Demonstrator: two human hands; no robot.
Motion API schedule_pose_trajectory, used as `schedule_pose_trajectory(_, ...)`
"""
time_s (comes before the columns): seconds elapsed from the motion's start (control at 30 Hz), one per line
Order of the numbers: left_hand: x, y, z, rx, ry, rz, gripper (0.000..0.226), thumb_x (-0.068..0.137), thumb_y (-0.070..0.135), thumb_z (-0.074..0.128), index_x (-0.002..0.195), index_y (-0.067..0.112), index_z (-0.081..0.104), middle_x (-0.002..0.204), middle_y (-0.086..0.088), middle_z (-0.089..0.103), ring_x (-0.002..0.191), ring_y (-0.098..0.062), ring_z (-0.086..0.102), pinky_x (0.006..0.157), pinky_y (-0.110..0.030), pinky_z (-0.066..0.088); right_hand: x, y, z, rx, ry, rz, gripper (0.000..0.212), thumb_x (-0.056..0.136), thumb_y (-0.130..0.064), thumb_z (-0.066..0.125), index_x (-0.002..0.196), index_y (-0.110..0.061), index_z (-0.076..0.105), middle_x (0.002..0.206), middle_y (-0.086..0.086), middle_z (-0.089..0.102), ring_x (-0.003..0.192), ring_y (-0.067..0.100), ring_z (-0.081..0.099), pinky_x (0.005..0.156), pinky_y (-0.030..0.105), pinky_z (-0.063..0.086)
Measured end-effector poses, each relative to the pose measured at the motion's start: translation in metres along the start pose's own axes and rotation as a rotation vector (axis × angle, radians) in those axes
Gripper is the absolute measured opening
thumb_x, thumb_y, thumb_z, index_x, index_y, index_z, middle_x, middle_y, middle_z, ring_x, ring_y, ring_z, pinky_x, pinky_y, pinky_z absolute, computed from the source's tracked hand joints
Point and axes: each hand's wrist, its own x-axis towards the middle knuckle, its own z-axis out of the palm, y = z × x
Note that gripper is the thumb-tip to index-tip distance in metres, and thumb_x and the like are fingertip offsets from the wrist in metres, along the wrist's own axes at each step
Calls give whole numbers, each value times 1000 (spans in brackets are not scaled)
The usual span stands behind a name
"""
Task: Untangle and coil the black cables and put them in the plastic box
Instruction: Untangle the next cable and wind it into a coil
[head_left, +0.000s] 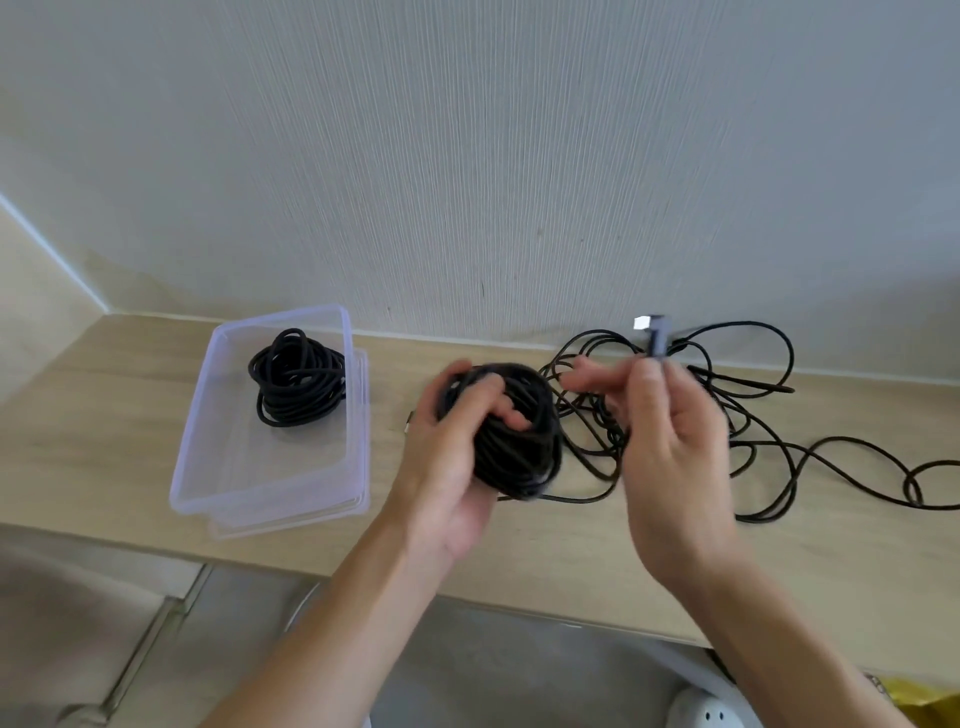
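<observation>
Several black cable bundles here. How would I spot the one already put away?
Find the clear plastic box at the left of the wooden table. The finished coil lies inside it, at its far end. Unlike the second coil in the left hand and the loose tangle, nothing holds it.

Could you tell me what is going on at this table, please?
A person is tidying black cables. The left hand grips a wound coil above the wooden table, while the right hand pinches a grey connector plug at a cable end. One finished coil already lies in the clear plastic box on the left. A loose tangle of cable is spread on the table to the right, not yet coiled.
</observation>
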Motion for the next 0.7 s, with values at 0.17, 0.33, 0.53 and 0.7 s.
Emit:
schedule_pose_trajectory(0.17,5,19,-12,-93,-107,-1,19,93,10,59,107,21,53,69,1,48,59,-13,52,61,-25,50,14,14,-16,-90,76,211,19,101,-25,49,119,-22,54,93,-7,62,76,-5,58,67,13,47)
schedule_pose_trajectory(0.33,-4,20,-14,-25,-259,-62,30,85,11,67,112,22,60,67,2,45,57,-12,49,57,-23,48,15,21,-27,-394,216,326,42,88,-12,61,126,-21,43,116,1,46,102,19,49,79,31,47)
schedule_pose_trajectory(0.53,-3,26,-20,-43,-356,-92,39,78,16,71,115,25,64,64,5,45,56,-10,48,71,-23,43,6,16,-30,-1159,66,-29,43,93,-17,53,134,-8,45,133,10,39,122,31,33,100,45,30)
schedule_pose_trajectory(0.7,2,30,-29,-133,-401,-102,57,66,19,90,116,25,64,62,9,50,54,-4,51,81,-22,46,6,17,-35,-1348,51,14,31,87,-21,60,116,-9,59,135,15,42,123,36,35,97,51,32)
